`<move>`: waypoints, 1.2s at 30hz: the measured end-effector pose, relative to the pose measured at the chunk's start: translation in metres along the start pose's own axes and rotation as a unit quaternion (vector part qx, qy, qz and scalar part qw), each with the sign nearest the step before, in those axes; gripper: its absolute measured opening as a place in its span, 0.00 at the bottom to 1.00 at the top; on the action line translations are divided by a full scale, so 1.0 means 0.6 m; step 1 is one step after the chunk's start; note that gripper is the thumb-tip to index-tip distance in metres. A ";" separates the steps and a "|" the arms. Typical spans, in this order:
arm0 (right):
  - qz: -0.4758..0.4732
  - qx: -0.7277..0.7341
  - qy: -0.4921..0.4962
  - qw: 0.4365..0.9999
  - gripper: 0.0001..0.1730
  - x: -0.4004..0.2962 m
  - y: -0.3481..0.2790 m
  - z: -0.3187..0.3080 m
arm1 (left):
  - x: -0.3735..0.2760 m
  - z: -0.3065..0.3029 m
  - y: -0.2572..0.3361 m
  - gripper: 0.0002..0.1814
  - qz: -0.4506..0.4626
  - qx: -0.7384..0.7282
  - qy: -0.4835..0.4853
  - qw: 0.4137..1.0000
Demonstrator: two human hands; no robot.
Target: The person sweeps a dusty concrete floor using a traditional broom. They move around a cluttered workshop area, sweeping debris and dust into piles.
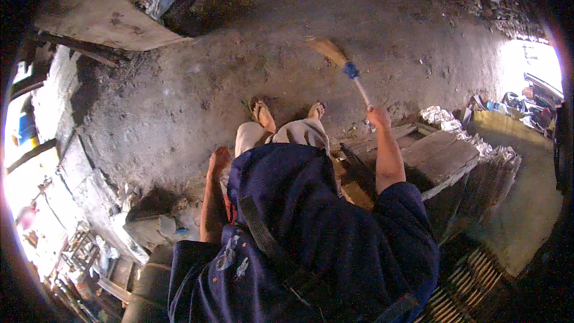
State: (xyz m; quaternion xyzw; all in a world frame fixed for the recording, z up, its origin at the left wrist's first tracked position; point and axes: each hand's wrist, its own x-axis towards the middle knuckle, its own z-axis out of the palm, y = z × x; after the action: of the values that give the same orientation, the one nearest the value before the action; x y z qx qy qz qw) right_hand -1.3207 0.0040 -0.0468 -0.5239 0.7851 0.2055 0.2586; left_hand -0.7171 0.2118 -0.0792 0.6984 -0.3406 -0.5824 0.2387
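Observation:
My right hand (380, 118) grips the pale handle of a straw hand broom (331, 51), held out ahead and to the right. A blue binding (350, 70) wraps the broom where the bristles meet the handle. The bristles fan toward the upper left over the rough earthen floor (215, 76) and look slightly blurred; whether they touch it I cannot tell. Beside my left thigh hangs my left hand (219, 159), fingers curled, with nothing visible in it. Both my feet, in flip-flops, rest on the floor between the hands and the broom.
A weathered wooden bench or crate (441, 154) stands close by my right arm, with a stack of crumpled-edged sheets (493, 161) beyond it. A large pale panel (103, 13) juts in at upper left. Bright openings lie at both sides; a person (29, 222) shows through the left one.

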 end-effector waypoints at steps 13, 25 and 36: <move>-0.181 0.040 -0.071 0.980 0.22 -0.084 0.142 -0.004 | 0.020 0.342 0.174 0.16 -0.009 0.245 -0.037 0.969; 0.015 0.018 -0.004 1.000 0.21 0.009 0.412 0.032 | 0.011 0.392 0.196 0.17 -0.072 0.235 0.002 0.969; 0.117 0.094 0.127 0.980 0.24 0.012 0.411 -0.077 | 0.117 0.393 0.195 0.12 0.058 0.238 -0.112 0.963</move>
State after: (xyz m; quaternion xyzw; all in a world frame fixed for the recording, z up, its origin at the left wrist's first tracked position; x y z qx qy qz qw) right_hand -1.5608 0.0616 -0.0024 -0.4240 0.8832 0.0909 0.1789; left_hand -0.9642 0.0975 -0.0885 0.6446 -0.5341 -0.5439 0.0592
